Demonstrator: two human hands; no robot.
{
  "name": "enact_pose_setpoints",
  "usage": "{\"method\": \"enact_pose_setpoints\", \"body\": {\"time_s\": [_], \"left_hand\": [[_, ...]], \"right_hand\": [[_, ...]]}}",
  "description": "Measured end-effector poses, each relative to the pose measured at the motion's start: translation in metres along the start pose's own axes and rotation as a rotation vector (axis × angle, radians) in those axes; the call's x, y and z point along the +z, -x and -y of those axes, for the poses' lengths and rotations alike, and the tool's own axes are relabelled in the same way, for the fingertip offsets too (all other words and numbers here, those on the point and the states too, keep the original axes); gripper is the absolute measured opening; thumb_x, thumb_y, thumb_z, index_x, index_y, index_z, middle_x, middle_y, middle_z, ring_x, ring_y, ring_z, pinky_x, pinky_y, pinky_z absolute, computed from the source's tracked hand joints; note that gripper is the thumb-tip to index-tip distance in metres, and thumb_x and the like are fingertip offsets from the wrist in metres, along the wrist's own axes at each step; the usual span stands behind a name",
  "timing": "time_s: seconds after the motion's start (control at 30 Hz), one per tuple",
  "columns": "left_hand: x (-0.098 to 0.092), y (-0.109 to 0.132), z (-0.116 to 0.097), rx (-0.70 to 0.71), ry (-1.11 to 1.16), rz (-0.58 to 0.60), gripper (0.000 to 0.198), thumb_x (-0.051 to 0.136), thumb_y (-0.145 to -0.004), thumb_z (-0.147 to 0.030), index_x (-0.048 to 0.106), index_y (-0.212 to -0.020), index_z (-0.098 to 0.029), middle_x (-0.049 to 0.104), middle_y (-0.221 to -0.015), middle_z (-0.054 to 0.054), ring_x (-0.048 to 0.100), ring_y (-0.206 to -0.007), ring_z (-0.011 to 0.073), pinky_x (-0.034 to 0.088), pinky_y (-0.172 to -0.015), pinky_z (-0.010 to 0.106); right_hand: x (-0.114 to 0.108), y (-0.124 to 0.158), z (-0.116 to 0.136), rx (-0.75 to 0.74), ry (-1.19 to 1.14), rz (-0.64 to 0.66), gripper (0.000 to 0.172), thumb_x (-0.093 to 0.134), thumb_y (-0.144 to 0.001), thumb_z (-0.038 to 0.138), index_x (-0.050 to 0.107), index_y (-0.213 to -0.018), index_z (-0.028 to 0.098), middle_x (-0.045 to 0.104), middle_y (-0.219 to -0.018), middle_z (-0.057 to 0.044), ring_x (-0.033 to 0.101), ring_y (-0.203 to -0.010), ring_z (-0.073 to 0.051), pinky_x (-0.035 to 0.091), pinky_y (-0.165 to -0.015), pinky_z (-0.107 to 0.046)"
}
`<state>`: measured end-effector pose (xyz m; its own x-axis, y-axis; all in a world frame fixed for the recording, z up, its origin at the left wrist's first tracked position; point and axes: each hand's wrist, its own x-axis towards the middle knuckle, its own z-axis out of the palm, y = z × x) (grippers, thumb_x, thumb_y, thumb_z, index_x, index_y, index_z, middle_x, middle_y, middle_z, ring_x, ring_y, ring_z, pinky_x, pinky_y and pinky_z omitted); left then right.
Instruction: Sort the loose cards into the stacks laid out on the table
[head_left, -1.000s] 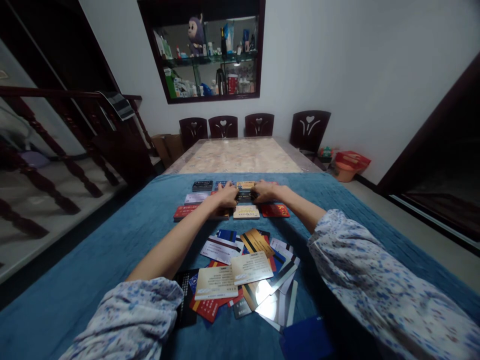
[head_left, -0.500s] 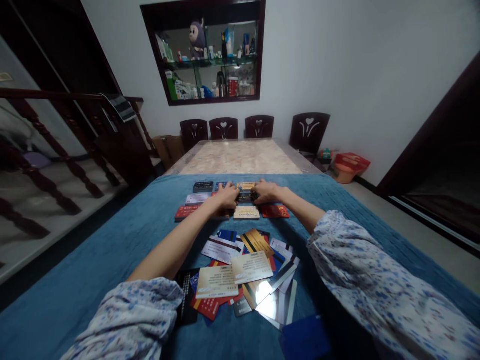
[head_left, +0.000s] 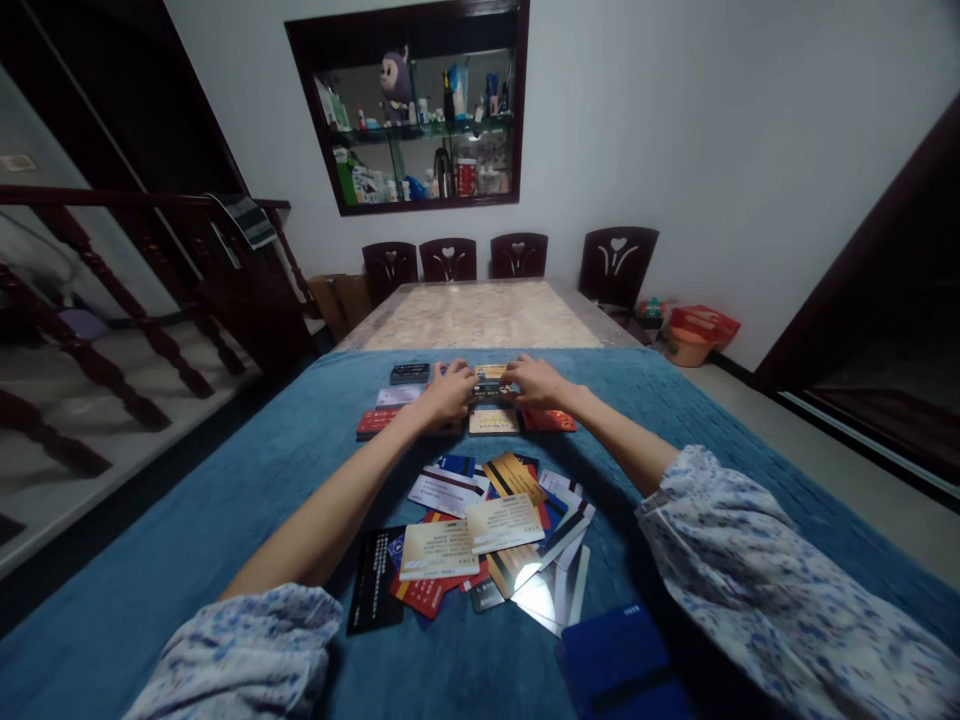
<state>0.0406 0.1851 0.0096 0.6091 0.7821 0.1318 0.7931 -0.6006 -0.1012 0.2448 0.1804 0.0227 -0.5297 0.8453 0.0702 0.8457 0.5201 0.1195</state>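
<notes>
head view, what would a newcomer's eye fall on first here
Probably the jumbled pile of cards, front and centre on the blue cloth, with a bright glare near its right. Just beyond it, the left hand and right hand are among neater card stacks. At the back, a purple plush toy sits high in the wall cabinet.

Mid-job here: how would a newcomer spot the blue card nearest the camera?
On the blue cloth, find the loose card pile. The blue card lies at its near right corner, cut by the picture's bottom edge. Unlike the pile's partly buried blue cards, its visible face lies uncovered.
</notes>
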Motion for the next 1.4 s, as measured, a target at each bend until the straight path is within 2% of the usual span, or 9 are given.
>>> {"method": "enact_pose_setpoints", "body": {"time_s": [0.2,0.37,0.57,0.73,0.9,1.07,1.2,1.4], "left_hand": [[-0.004,0.024,-0.006,0.013,0.002,-0.085,0.034,0.048,-0.089,-0.015,0.067,-0.116,-0.023,0.063,-0.128,0.011,0.036,-0.133,0.0312,0.025,-0.104,0.055],[-0.009,0.05,-0.012,0.01,0.043,-0.125,0.032,0.051,-0.085,-0.012,0.073,-0.103,-0.027,0.069,-0.119,0.007,0.038,-0.13,0.0311,0.023,-0.103,0.055],[-0.005,0.085,-0.011,0.01,0.079,-0.179,0.032,0.046,-0.091,-0.012,0.073,-0.101,-0.026,0.072,-0.111,0.006,0.041,-0.13,0.0301,0.024,-0.103,0.054],[0.0,0.115,-0.008,-0.032,0.092,-0.161,0.033,0.048,-0.091,-0.013,0.072,-0.108,-0.026,0.071,-0.118,0.006,0.041,-0.13,0.0293,0.024,-0.105,0.053],[0.001,0.146,-0.012,-0.067,0.135,-0.131,0.028,0.05,-0.092,-0.019,0.072,-0.107,-0.025,0.072,-0.117,0.005,0.042,-0.13,0.0298,0.024,-0.106,0.053],[0.001,0.171,-0.016,-0.058,0.195,-0.085,0.029,0.051,-0.093,-0.024,0.07,-0.115,-0.025,0.07,-0.124,0.007,0.04,-0.13,0.0321,0.025,-0.106,0.056],[0.008,0.178,-0.014,-0.03,0.267,-0.067,0.034,0.053,-0.09,-0.02,0.066,-0.122,-0.026,0.065,-0.132,0.006,0.037,-0.134,0.0326,0.026,-0.108,0.057],[0.019,0.177,-0.009,0.03,0.323,-0.047,0.047,0.057,-0.086,-0.014,0.06,-0.131,-0.025,0.059,-0.141,0.007,0.033,-0.139,0.0353,0.027,-0.108,0.06]], "right_hand": [[-0.006,0.019,0.018,-0.006,-0.025,-0.096,0.022,0.052,-0.09,0.019,0.073,-0.098,0.019,0.069,-0.114,-0.011,0.053,-0.105,-0.026,0.035,-0.074,-0.032],[-0.006,0.032,0.032,-0.017,-0.054,-0.171,0.027,0.047,-0.093,0.02,0.074,-0.095,0.019,0.071,-0.108,-0.011,0.055,-0.101,-0.025,0.033,-0.075,-0.032],[-0.009,0.045,0.056,-0.056,-0.125,-0.211,0.025,0.048,-0.093,0.02,0.074,-0.094,0.02,0.072,-0.104,-0.011,0.055,-0.108,-0.025,0.032,-0.078,-0.032],[-0.013,0.053,0.077,-0.098,-0.143,-0.163,0.021,0.053,-0.091,0.019,0.074,-0.092,0.02,0.072,-0.104,-0.009,0.055,-0.105,-0.025,0.032,-0.077,-0.033],[-0.018,0.06,0.094,-0.163,-0.169,-0.094,0.02,0.057,-0.09,0.023,0.073,-0.102,0.022,0.071,-0.108,-0.009,0.054,-0.106,-0.026,0.034,-0.081,-0.034],[-0.02,0.067,0.107,-0.179,-0.195,-0.015,0.024,0.062,-0.089,0.035,0.072,-0.108,0.024,0.07,-0.115,-0.008,0.053,-0.109,-0.027,0.035,-0.08,-0.034],[-0.015,0.07,0.114,-0.21,-0.196,0.012,0.032,0.064,-0.087,0.042,0.072,-0.113,0.025,0.07,-0.114,-0.008,0.052,-0.11,-0.029,0.036,-0.082,-0.036],[-0.003,0.074,0.124,-0.256,-0.186,0.015,0.036,0.063,-0.085,0.047,0.072,-0.112,0.025,0.069,-0.11,-0.01,0.051,-0.108,-0.03,0.037,-0.086,-0.04]]}}
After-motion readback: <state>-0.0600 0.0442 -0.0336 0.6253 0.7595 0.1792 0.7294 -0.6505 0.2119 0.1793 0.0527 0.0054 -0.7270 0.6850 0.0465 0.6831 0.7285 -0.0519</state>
